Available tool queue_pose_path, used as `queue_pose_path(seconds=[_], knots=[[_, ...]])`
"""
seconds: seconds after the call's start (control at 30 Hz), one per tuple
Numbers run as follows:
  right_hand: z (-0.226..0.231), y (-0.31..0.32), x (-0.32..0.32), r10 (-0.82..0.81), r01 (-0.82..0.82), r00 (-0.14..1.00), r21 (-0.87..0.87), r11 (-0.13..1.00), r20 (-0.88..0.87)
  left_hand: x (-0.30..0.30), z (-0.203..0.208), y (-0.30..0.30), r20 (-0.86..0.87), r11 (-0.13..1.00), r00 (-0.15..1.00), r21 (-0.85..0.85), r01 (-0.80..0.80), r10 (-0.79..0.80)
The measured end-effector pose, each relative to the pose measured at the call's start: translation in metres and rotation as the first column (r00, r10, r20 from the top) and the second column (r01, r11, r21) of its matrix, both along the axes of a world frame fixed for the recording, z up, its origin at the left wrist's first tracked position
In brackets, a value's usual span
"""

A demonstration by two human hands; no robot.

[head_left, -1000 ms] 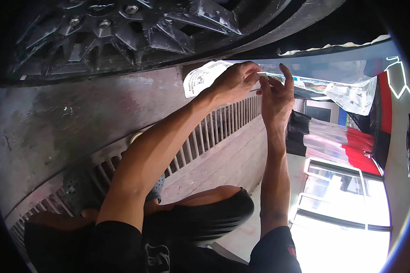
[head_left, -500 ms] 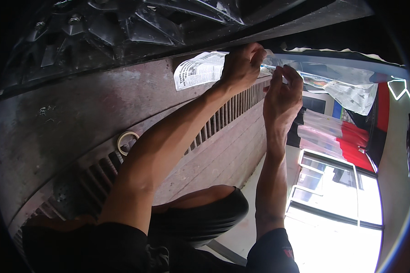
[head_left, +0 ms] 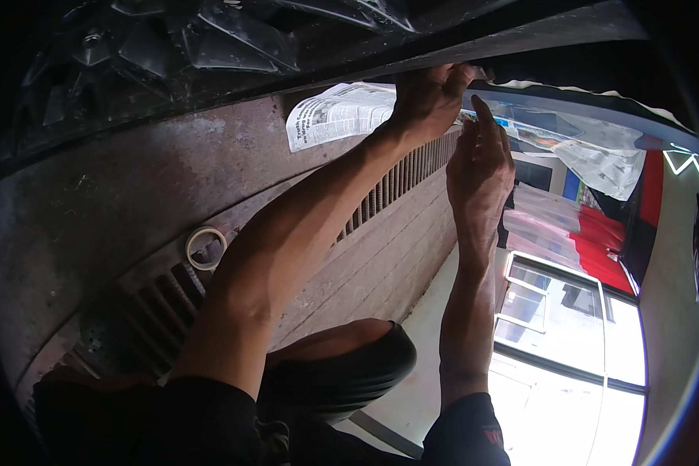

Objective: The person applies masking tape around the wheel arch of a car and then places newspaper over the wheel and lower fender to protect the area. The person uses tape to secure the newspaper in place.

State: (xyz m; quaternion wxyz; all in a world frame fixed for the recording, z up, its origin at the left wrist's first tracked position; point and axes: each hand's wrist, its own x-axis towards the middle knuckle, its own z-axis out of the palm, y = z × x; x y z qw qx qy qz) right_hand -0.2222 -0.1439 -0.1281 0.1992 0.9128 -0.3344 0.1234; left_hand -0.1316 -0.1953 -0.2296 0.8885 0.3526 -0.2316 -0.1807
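My left hand reaches up to the lower edge of a dark panel overhead. Its fingers are bent and closed at that edge; what they pinch, if anything, is hidden. A small pale scrap shows beside its fingertips. Just below and to the right is my right hand, its fingers stretched upward and apart from the thumb, near the hanging printed sheet and clear film. A newspaper sheet hangs from the panel, left of and partly behind my left hand. A ragged pale strip runs along the panel edge to the right.
A tape roll lies by the slotted floor grating. Clear plastic film hangs at the right. Farther off are a red cloth and a bright window. My bent knee is below.
My left hand has shifted slightly right and up along the panel edge. The right hand's fingers, bent toward the left hand before, have straightened and come away. The view has shifted slightly.
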Motion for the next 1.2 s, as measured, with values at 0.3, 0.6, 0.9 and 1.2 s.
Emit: queue_pose_path(seconds=[0.3,0.6,0.9,1.2], knots=[[0.000,-0.003,0.002,-0.010,0.008,0.997,-0.022,1.000,-0.072,0.004,-0.002,0.000,-0.015,0.990,0.990,-0.031,0.141,-0.141],[0.000,-0.003,0.008,0.034,-0.037,0.997,-0.040,0.999,-0.075,0.004,-0.002,-0.002,-0.014,0.992,0.995,-0.077,0.099,-0.100],[0.009,0.000,0.024,-0.060,0.051,0.970,-0.044,0.998,-0.234,0.002,-0.008,-0.009,-0.028,0.974,0.975,-0.071,0.217,-0.219],[0.012,0.000,0.033,-0.109,0.078,0.937,-0.105,0.991,-0.331,0.009,-0.003,0.004,0.003,0.972,0.975,-0.081,0.221,-0.221]])
